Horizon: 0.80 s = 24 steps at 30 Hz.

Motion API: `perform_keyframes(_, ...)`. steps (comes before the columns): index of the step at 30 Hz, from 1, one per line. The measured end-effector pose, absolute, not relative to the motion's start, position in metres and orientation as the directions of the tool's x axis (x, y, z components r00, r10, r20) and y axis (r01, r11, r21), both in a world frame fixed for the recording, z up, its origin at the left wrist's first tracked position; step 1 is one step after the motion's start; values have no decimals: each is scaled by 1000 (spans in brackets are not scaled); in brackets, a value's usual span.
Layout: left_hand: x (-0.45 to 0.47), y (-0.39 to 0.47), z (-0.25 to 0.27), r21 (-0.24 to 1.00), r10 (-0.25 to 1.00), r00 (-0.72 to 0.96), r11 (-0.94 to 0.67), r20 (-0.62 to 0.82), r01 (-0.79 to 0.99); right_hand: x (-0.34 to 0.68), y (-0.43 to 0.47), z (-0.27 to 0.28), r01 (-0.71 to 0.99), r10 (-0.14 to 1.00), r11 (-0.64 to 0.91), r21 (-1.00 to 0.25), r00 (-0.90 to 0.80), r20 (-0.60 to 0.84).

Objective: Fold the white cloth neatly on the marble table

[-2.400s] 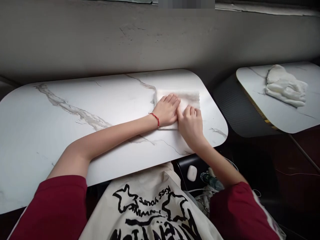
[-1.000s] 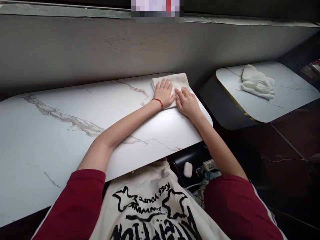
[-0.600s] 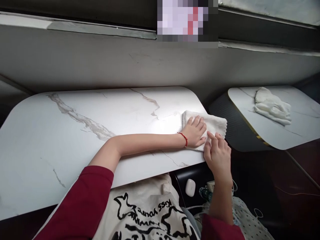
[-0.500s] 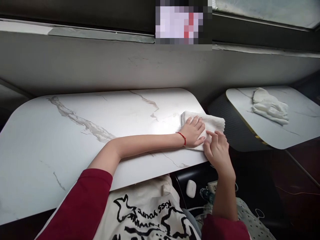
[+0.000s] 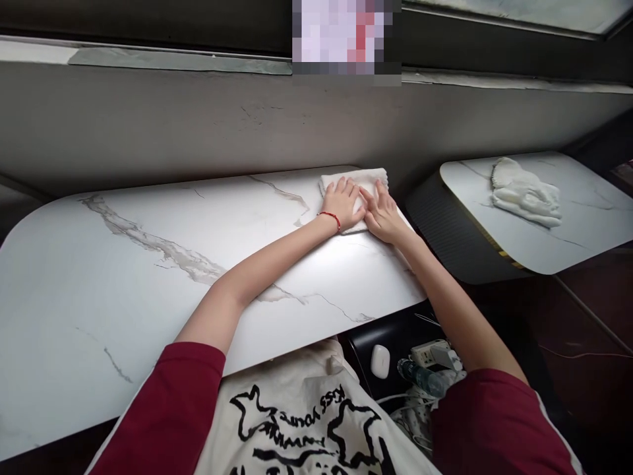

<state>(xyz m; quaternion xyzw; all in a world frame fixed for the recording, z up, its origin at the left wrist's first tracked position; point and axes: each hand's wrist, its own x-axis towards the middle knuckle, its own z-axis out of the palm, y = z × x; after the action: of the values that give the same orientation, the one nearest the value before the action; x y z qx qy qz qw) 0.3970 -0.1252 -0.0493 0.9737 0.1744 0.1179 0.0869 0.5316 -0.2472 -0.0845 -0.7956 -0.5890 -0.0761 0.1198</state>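
Your arms reach out over marble table (image 5: 148,277). Your left hand (image 5: 343,204), red bracelet (image 5: 330,216) at wrist, lies flat, fingers spread, pressing cloth (image 5: 353,179). Your right hand (image 5: 383,214) just beside it, touching, also flat and unclenched on cloth. Cloth sits under both palms at table's far right corner, far edge showing past fingertips, near wall (image 5: 198,125). Second cloth (image 5: 525,194) well apart on side table (image 5: 583,237), right.
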Motion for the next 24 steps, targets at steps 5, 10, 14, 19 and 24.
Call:
perform_keyframes(5,395,-84,-51,218,395,885,-912,246,347,532,-200,-86,958,923,-271,-96,287,255)
perform_keyframes(10,395,-66,-53,215,413,869,-906,273,364,527,-176,-81,945,914,-306,-115,326,244)
perform_keyframes(14,396,-65,-52,220,419,865,-904,276,367,522,-174,-77,931,900,-341,-129,363,241)
perform_keyframes(19,388,-70,-50,179,414,872,-909,263,377,515,-176,-78,918,891,-359,-168,391,231)
perform_keyframes(24,350,-100,-45,136,380,901,-924,208,358,471,-209,-76,933,901,-340,-122,360,243)
